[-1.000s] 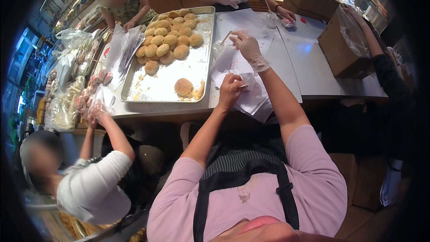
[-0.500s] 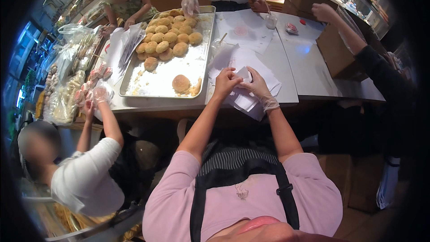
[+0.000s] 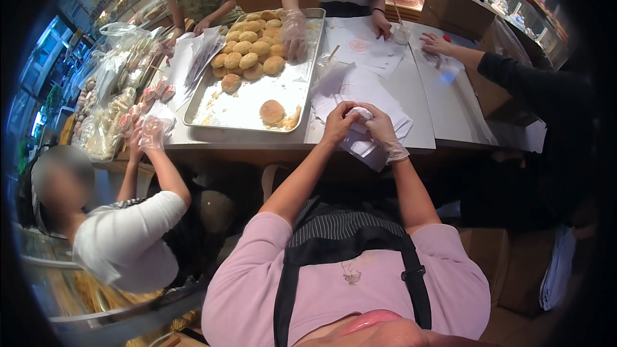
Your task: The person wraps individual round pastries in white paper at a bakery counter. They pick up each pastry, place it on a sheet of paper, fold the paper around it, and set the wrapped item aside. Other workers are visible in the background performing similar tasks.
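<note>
Over the front edge of the table, my left hand, bare, and my right hand, in a clear plastic glove, meet around a small folded white paper. Fingers of both hands press on it from either side. Whether anything is wrapped inside cannot be seen. Below and behind them lies a loose stack of white paper sheets. To the left stands a large metal tray with many round golden buns heaped at its far end. One single bun sits near its front edge among crumbs.
Across the table, a co-worker's gloved hand reaches into the tray. A cup with a stick stands near stamped paper. Another person's hand is at right, beside cardboard boxes. Bagged goods crowd the left.
My hands have folded the paper smaller and closed tighter round it. The co-worker's gloved hand has dropped among the buns. At right, the other person's hand has come down to the table.
</note>
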A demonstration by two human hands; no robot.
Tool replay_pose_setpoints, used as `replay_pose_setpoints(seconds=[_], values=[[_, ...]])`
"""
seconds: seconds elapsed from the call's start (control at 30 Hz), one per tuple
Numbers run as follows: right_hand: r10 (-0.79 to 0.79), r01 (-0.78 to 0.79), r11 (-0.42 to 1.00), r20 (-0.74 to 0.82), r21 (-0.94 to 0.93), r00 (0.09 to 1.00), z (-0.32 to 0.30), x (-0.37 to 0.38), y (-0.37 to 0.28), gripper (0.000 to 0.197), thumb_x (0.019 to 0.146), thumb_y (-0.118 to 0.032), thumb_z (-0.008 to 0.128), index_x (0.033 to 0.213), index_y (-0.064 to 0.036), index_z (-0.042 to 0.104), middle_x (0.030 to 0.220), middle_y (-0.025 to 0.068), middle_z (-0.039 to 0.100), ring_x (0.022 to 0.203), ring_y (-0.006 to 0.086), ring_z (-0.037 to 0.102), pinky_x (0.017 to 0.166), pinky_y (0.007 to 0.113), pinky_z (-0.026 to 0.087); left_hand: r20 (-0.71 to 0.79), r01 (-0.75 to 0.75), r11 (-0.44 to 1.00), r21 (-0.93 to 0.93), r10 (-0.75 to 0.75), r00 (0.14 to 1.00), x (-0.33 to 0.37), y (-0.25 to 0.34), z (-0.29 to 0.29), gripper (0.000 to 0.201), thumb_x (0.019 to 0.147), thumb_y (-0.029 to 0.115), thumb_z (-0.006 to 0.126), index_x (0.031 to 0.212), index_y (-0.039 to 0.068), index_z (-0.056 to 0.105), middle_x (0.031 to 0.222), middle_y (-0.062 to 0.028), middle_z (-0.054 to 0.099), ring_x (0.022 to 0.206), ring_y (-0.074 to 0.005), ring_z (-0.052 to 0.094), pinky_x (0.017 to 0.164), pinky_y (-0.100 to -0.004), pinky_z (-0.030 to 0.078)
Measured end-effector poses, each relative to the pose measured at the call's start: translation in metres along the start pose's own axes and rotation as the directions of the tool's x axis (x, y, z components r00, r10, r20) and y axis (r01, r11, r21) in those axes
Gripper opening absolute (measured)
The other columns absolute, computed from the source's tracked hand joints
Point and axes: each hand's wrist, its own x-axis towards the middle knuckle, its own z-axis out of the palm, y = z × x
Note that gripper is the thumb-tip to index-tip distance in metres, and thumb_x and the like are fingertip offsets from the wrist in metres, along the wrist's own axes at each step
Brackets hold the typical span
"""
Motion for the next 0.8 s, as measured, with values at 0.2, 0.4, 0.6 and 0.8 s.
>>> replay_pose_setpoints(seconds=[0.2, 0.4, 0.6, 0.8], values=[[0.144, -0.131, 0.969, -0.044, 0.208, 0.989, 0.016, -0.022, -0.032, 0.032, 0.092, -0.016, 0.063, 0.123, -0.0089, 0.064, 0.084, -0.0014, 0.063, 0.059, 0.0043, 0.050, 0.052, 0.020, 0.043, -0.371, -0.097, 0.980, -0.171, 0.027, 0.928, -0.010, 0.012, 0.033, 0.016, 0.094, 0.018, 0.059, 0.093, 0.002, 0.059, 0.084, -0.0016, 0.060, 0.076, -0.0085, 0.053, 0.068, -0.0237, 0.046], [0.168, -0.135, 0.925, -0.062, 0.355, 0.984, 0.002, -0.032, -0.055, 0.029, 0.094, -0.020, 0.060, 0.120, -0.0082, 0.064, 0.105, 0.0026, 0.065, 0.084, 0.0100, 0.061, 0.065, 0.024, 0.053, -0.440, -0.133, 0.989, -0.065, 0.091, 0.893, 0.000, 0.027, 0.047, 0.022, 0.093, 0.016, 0.054, 0.109, 0.001, 0.053, 0.077, -0.0009, 0.051, 0.070, -0.0077, 0.046, 0.064, -0.0243, 0.042], [0.097, -0.041, 0.975, -0.250, 0.219, 0.963, -0.058, -0.006, -0.023, 0.032, 0.092, -0.017, 0.064, 0.124, -0.0088, 0.063, 0.110, 0.0039, 0.064, 0.090, 0.0122, 0.062, 0.067, 0.026, 0.054, -0.310, -0.213, 0.932, 0.294, 0.304, 0.901, 0.001, 0.022, 0.016, 0.037, 0.094, 0.014, 0.054, 0.130, 0.006, 0.046, 0.109, -0.0127, 0.057, 0.099, -0.0204, 0.056, 0.085, -0.0313, 0.044], [-0.377, -0.004, 0.856, -0.631, -0.516, 0.678, -0.203, 0.050, 0.100, 0.029, 0.083, -0.011, 0.068, 0.108, 0.0014, 0.063, 0.109, 0.0169, 0.062, 0.097, 0.0311, 0.060, 0.088, 0.038, 0.048, -0.128, -0.297, 0.776, 0.557, 0.433, 0.892, -0.016, 0.011, -0.019, 0.030, 0.083, 0.002, 0.057, 0.113, 0.001, 0.058, 0.105, -0.0184, 0.061, 0.098, -0.0361, 0.059, 0.085, -0.0397, 0.047]])
